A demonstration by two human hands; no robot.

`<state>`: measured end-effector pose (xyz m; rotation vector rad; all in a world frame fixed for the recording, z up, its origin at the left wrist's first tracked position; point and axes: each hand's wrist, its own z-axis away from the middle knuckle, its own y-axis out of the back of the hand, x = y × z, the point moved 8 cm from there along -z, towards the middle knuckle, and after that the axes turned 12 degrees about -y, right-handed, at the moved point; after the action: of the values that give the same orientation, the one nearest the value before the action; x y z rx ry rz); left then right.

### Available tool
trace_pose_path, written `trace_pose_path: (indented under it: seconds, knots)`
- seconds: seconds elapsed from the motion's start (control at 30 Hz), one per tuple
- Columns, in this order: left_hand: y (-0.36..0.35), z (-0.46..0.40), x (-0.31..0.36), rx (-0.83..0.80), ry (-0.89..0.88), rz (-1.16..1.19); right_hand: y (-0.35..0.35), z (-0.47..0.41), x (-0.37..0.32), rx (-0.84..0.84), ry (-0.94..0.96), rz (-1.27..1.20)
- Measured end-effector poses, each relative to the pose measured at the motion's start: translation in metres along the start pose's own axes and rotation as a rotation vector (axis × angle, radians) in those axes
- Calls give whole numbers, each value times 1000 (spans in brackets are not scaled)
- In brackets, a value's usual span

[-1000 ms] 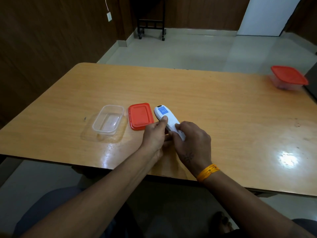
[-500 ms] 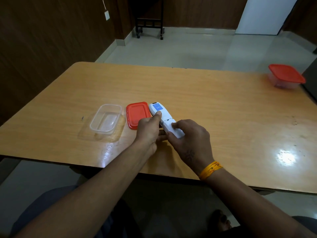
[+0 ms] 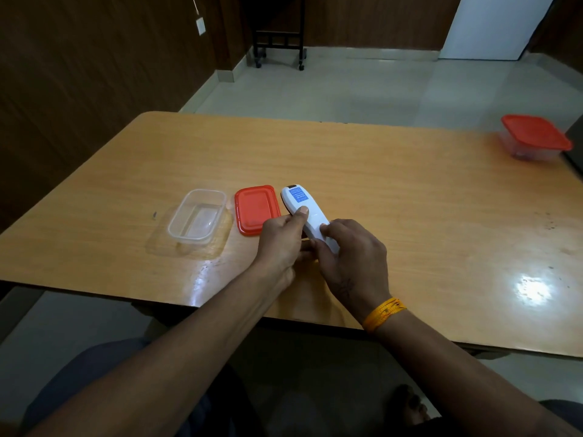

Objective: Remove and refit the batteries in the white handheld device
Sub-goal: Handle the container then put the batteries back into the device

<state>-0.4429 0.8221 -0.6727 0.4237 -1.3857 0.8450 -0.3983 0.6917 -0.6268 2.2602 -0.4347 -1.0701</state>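
The white handheld device lies back side up on the wooden table, a blue label near its far end. My left hand grips its left side, thumb pressed on the back just below the label. My right hand holds the near end, fingers on the white back cover. The near end of the device is hidden under my right hand. No batteries are visible.
A red lid lies just left of the device, and an empty clear plastic container sits left of that. A second container with a red lid stands at the far right edge. A dark object is at the right border.
Both hands have stayed on the device. The dark gap seen by the cover half a second ago no longer shows. My left thumb sits higher, near the label.
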Motion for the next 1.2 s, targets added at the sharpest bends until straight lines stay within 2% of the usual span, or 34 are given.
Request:
trace_pose_path:
  seconds: [0.13,0.2,0.3,0.33,0.4,0.5,0.6,0.8,1.07,1.2]
  knots:
    - [-3,-6,-1,-66,40,-9,6,-15,16,-84,-182,-118]
    - [-7,-7,-3,-110,52,-7,5,-25,33,-179,-363,-227]
    - [-14,-10,-10,-149,97,-22,-13,-24,67,-415,-714,-441]
    - [-16,-10,-12,-164,118,-25,-18,-21,73,-473,-794,-516]
    - [-22,-10,-14,-200,141,-12,-23,-20,83,-486,-862,-600]
    - [-29,-13,-16,-246,75,-46,-21,-26,100,-358,-901,-604]
    - [-29,-20,-18,-209,-21,-150,-18,-34,112,-251,-919,-520]
    - [-46,-26,-24,-207,-54,-242,-10,-48,118,-191,-852,-365]
    - [-44,-29,-18,-175,-176,-468,-10,-46,114,-219,-781,-185]
    - [-36,-27,-9,-140,-212,-460,-4,-43,102,-126,-688,-141]
